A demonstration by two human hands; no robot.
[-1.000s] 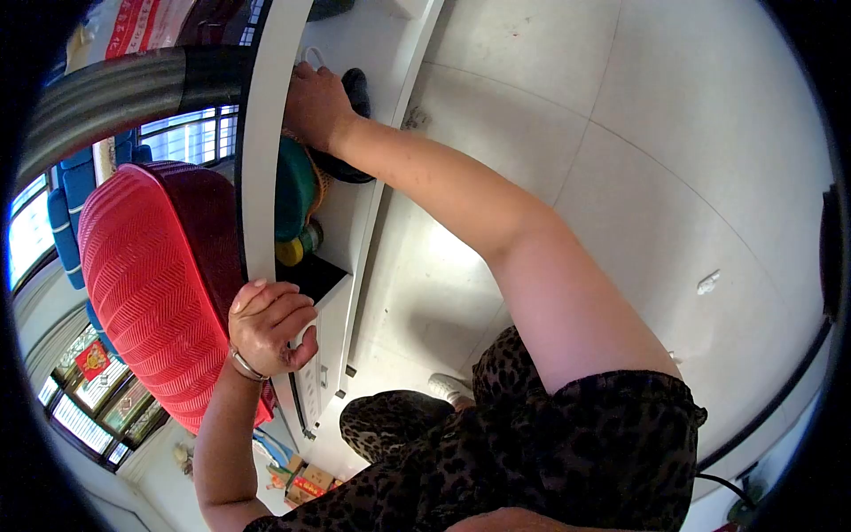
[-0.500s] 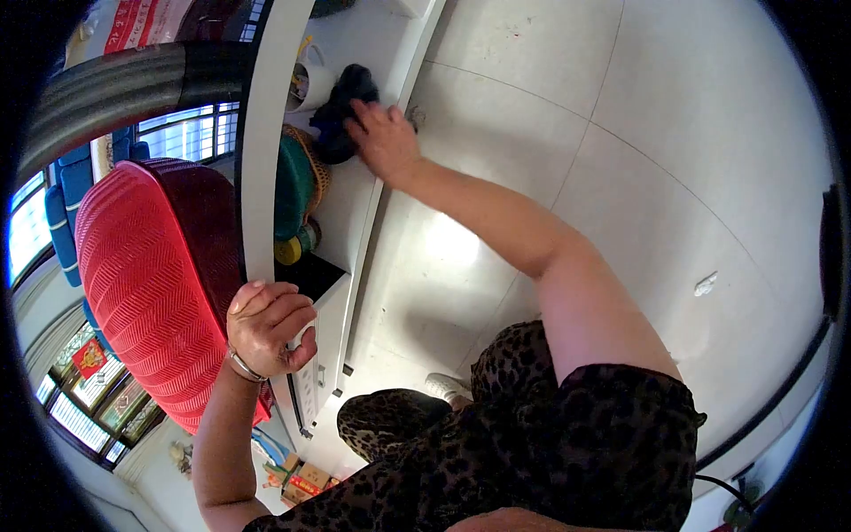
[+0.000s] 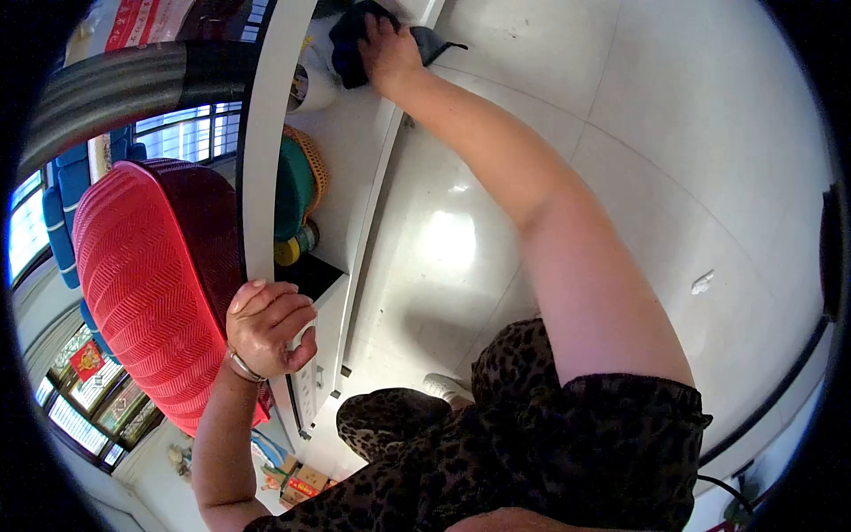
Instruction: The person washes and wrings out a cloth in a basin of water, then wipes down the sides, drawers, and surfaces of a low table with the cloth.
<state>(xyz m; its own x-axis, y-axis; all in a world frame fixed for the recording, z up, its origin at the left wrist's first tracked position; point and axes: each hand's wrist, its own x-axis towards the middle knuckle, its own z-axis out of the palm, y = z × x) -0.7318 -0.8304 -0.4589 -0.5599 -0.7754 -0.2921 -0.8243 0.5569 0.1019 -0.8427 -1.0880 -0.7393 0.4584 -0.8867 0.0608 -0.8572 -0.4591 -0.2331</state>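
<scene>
A dark cloth [image 3: 351, 55] lies bunched on the white lower shelf [image 3: 355, 133], with a loose corner hanging over the shelf's front edge. My right hand [image 3: 390, 55] presses on this cloth, its fingers bent into the fabric. My left hand [image 3: 270, 328] is curled round the edge of the cabinet's white top panel [image 3: 260, 160]; what lies inside its fingers is hidden. Beside the cloth stands a white mug [image 3: 317, 87]. Farther along the shelf are a green container with a woven rim [image 3: 295, 186] and a small yellow-lidded jar [image 3: 286, 252].
On the cabinet top rests a large red ribbed basket [image 3: 146, 284], near a thick dark curved bar [image 3: 115, 102]. Pale floor tiles [image 3: 496, 133] stretch to the right, with a white scrap [image 3: 703, 283] on them. Cardboard boxes [image 3: 306, 481] stand low in the view.
My right hand and the dark cloth have moved up the view along the shelf, past the mug, and a corner of the cloth now spreads over the edge. My left hand has stayed put.
</scene>
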